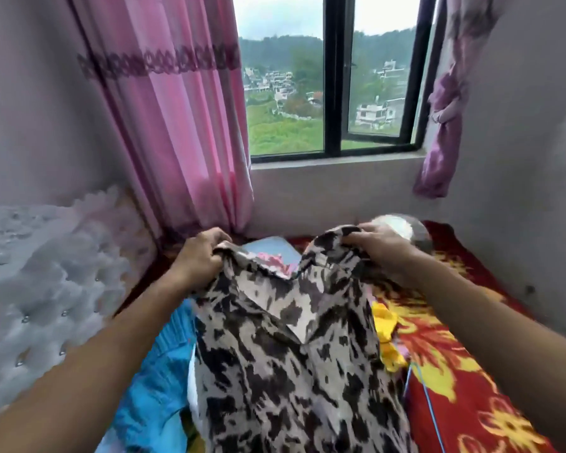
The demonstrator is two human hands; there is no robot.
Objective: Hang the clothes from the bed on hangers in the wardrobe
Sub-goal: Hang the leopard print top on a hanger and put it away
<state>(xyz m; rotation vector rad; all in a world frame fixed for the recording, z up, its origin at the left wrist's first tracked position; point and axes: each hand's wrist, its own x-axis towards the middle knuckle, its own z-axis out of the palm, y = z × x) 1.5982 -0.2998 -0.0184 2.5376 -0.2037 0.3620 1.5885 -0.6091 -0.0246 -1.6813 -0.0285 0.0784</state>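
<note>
1. Bedroom bkgd: a black-framed window (332, 76) is seen at the back wall, w/ hills & houses outside. A pink curtain (177, 125) is hung at its left, and a purple curtain (445, 125) is knotted up at its right.
2. The left hand (198, 256) is closed on the patterned shirt (275, 354). Its fingers are curled round the top edge on the left side, w/ cloth bunched in the grip.
3. The right hand (378, 245) is likewise clenched on the shirt's top edge at the right side, knuckles up.
4. The shirt, beige w/ dark brown blotches, is held up between both hands above the bed (464, 380). Its collar is spread open in the middle, and its body is draped down to the bottom of the view.
5. A blue garment (157, 371) is seen just left of the shirt, partly under it. A yellow garment (384, 325) is seen at the shirt's right edge, touching it.
6. A light blue & pink cloth (275, 253) is glimpsed through the gap betw. the hands, lying farther up the bed.
7. A rounded grey & white item (409, 228) is partly hidden behind the right hand; what it is can't be told.
8. The bed is covered w/ a red blanket printed w/ yellow flowers. A grey tufted headboard (46, 289) is set along the left side.
</note>
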